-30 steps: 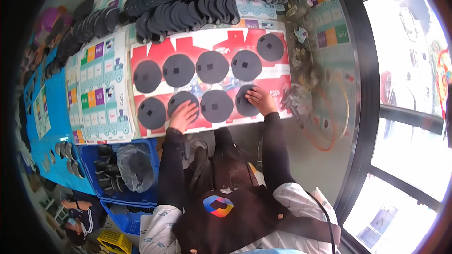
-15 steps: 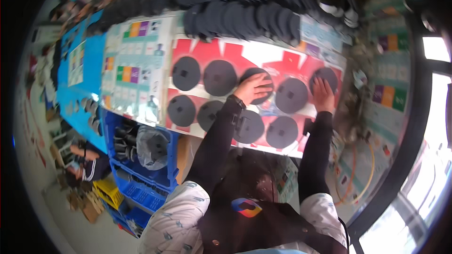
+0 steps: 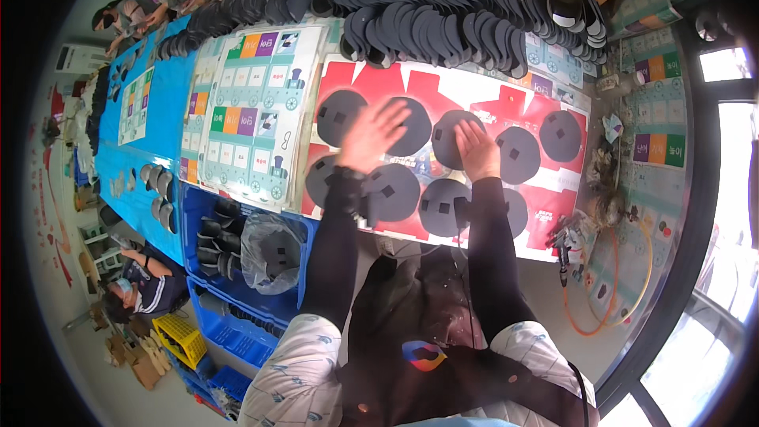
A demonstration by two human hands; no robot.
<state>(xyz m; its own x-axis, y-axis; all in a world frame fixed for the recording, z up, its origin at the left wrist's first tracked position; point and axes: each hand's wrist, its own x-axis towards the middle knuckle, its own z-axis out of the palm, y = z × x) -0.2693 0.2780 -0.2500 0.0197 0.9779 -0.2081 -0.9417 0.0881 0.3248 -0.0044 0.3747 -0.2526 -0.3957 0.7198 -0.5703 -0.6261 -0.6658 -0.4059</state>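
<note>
While my left hand (image 3: 373,134) blurs, fingers spread, over a dark disc (image 3: 416,130), I see my right hand (image 3: 477,150) laid flat on another disc (image 3: 444,144); both lie on a red sheet (image 3: 340,75) bearing white lettering (image 3: 544,214).

Dark discs (image 3: 528,166) are looking matt; red-and-white sheet (image 3: 506,111) is showing smooth printed card; blue crate (image 3: 310,241) is looking plastic; clear bag (image 3: 273,243) is gleaming, crinkled.

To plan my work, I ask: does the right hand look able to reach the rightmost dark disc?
Probably yes: only another flat disc lies between the right hand and the rightmost dark disc.
</note>
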